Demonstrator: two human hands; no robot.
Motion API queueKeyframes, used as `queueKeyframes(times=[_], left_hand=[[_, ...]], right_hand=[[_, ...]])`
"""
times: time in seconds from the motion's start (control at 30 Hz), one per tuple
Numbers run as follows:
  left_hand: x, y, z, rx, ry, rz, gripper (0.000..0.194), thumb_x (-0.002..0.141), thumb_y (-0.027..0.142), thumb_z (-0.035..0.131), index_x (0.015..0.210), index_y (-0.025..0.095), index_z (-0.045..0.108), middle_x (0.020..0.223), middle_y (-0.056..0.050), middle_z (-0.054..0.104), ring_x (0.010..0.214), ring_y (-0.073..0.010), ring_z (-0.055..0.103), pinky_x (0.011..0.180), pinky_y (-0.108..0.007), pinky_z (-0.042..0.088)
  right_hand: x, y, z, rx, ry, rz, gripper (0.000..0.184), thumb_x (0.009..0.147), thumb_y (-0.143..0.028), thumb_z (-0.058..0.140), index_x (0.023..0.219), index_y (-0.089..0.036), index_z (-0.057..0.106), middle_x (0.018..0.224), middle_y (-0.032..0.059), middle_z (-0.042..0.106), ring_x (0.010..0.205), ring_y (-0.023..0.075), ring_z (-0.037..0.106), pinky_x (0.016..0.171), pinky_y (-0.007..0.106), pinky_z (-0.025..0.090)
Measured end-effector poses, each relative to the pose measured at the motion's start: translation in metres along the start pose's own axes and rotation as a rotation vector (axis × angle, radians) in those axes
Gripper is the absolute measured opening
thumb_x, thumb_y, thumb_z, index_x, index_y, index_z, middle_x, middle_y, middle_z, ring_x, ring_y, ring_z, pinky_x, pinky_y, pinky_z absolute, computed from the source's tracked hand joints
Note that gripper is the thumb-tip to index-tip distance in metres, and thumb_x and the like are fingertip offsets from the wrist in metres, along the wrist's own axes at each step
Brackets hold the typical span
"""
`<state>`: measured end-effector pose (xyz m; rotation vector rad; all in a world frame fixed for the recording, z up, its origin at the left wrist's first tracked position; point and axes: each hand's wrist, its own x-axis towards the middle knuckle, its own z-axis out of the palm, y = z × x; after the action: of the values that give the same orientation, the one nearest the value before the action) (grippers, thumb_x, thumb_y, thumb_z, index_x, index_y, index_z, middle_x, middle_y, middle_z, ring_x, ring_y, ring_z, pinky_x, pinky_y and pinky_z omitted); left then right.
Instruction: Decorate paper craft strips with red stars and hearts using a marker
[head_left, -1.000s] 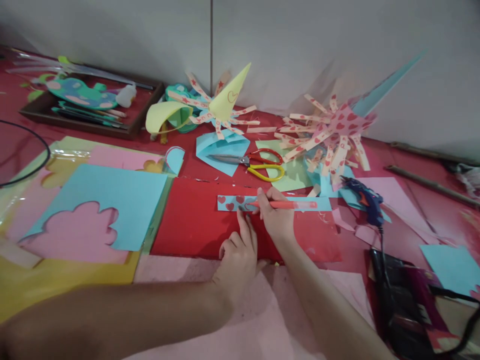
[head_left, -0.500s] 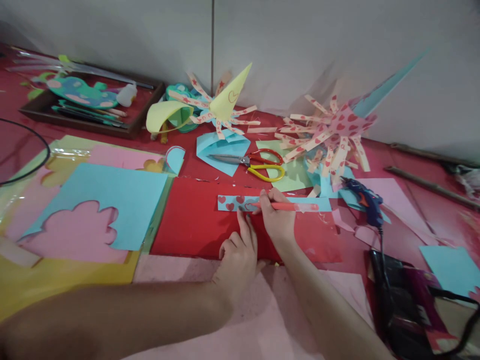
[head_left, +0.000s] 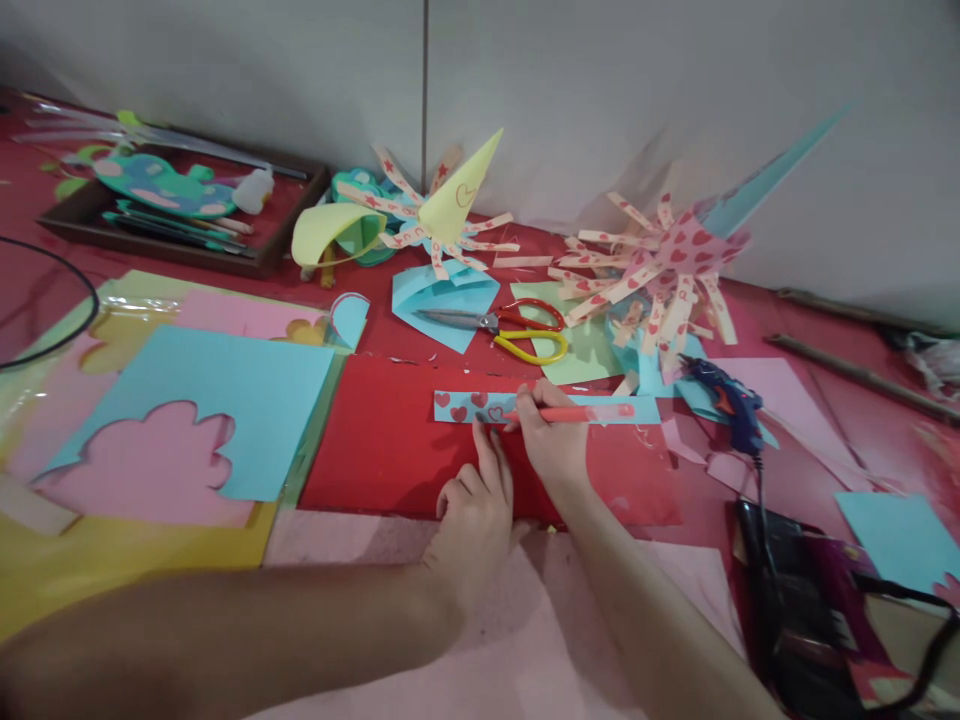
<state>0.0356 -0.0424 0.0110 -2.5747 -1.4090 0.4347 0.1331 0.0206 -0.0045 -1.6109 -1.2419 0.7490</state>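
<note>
A light blue paper strip [head_left: 637, 408] lies across a red board [head_left: 390, 440]. Several hearts are drawn along its left part: most are filled in red, and the rightmost is only an outline. My right hand [head_left: 553, 435] grips a red marker [head_left: 581, 412], its tip at the strip beside that outlined heart. Fingertips of my left hand [head_left: 476, 500] press the strip's lower edge just below the hearts, the index and middle fingers stretched out. Beyond the strip lie scissors [head_left: 510, 325] with one red and one yellow handle.
Paper figures with a yellow cone [head_left: 461, 195] and a blue cone [head_left: 776, 170] stand by the wall. A glue gun [head_left: 727, 395] lies right, above a black case [head_left: 780, 610]. Cut blue paper [head_left: 262, 380] lies left, and a brown tray [head_left: 259, 262] holds brushes behind it.
The outlined heart shows more of its line now, with the marker tip slightly to the right of it. My left hand stays in place on the strip.
</note>
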Motion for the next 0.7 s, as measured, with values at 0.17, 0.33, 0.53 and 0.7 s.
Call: queueKeyframes(times=[0.17,0.33,0.53,0.7], left_hand=[[0.0003,-0.0003,-0.0014,0.000,-0.017,0.009,0.075,0.081,0.053,0.041,0.130,-0.004,0.035,0.130,-0.034,0.037,0.058,-0.0185,0.057,0.042,-0.029,0.043],[0.0002,-0.0007,-0.0020,-0.018,-0.017,0.017,0.075,0.082,0.051,0.041,0.130,-0.006,0.034,0.129,-0.036,0.035,0.058,-0.0194,0.057,0.042,-0.030,0.043],[0.0003,-0.0002,-0.0008,-0.001,0.002,0.007,0.077,0.081,0.054,0.041,0.129,-0.006,0.035,0.130,-0.035,0.035,0.057,-0.0190,0.057,0.042,-0.030,0.043],[0.0005,-0.0002,-0.0005,-0.007,-0.002,0.000,0.074,0.082,0.055,0.037,0.128,-0.004,0.038,0.131,-0.034,0.034,0.058,-0.0190,0.058,0.043,-0.030,0.043]], right_hand=[[0.0000,-0.0006,0.0004,0.021,-0.005,0.001,0.029,0.076,-0.026,0.046,0.052,-0.021,0.031,0.046,-0.0082,0.039,0.043,0.0080,0.050,0.046,0.020,0.037],[0.0004,-0.0008,-0.0001,0.027,-0.015,0.008,0.031,0.076,-0.026,0.046,0.052,-0.021,0.028,0.046,-0.0085,0.035,0.044,0.0074,0.047,0.045,0.020,0.036],[0.0020,-0.0005,-0.0007,0.095,-0.035,0.040,0.035,0.078,-0.029,0.050,0.051,-0.021,0.029,0.044,-0.0087,0.034,0.042,0.0076,0.048,0.043,0.019,0.035],[0.0035,-0.0035,-0.0028,0.251,-0.006,0.081,0.037,0.082,-0.040,0.050,0.052,-0.020,0.041,0.037,-0.0077,0.042,0.036,0.0073,0.045,0.044,0.020,0.038]])
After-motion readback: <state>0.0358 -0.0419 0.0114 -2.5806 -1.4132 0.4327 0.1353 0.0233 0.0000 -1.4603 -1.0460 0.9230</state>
